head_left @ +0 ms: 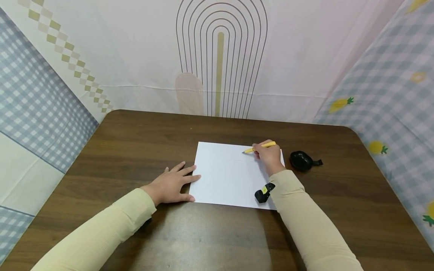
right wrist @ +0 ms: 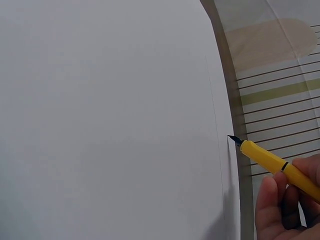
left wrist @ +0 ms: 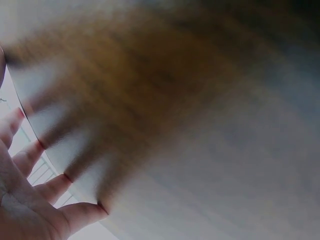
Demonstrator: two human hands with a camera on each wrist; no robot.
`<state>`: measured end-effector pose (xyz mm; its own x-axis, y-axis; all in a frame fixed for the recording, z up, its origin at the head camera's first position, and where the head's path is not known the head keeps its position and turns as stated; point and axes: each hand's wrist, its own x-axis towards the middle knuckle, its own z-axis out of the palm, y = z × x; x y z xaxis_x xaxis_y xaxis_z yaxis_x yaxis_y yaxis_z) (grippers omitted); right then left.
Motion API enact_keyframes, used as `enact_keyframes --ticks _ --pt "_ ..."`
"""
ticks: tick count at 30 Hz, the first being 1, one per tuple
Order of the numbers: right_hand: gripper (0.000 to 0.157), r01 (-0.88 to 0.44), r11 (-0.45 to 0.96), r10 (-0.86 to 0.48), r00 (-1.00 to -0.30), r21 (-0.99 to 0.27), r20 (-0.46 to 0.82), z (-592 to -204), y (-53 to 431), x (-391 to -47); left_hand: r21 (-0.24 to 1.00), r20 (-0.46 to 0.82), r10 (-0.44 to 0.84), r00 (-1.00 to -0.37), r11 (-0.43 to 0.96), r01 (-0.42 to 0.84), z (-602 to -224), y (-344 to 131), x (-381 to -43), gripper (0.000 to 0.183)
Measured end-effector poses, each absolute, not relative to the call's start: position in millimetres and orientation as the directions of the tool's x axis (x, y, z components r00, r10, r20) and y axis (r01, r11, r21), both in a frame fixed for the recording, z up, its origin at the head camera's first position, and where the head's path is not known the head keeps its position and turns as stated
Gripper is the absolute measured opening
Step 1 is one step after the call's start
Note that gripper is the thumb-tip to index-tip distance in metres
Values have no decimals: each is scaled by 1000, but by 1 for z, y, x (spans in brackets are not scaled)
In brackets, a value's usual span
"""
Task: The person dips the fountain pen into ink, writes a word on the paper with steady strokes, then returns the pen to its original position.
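Observation:
A white sheet of paper lies on the brown wooden table. My right hand pinches a yellow fountain pen over the sheet's upper right part. The dark nib points at the paper close to its far edge; whether it touches I cannot tell. A thin faint line runs along that edge in the right wrist view. With fingers spread, my left hand rests on the table, some fingertips on the paper's left edge. The left wrist view shows this hand at the bottom left.
A black rounded object with a short tab sits on the table right of the paper. A small black device with a yellow label is at my right wrist. Behind the table hangs a patterned white cloth, with checked cloth at both sides.

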<state>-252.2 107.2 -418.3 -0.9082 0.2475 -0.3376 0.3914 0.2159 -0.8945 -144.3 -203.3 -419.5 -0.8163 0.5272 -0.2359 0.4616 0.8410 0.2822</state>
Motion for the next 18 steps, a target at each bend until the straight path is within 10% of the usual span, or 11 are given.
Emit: enact_keyframes --ticks 18 --pt "19 369 303 217 -924 -879 -313 -416 107 -244 277 -238 525 -817 843 461 -419 -202 -143 71"
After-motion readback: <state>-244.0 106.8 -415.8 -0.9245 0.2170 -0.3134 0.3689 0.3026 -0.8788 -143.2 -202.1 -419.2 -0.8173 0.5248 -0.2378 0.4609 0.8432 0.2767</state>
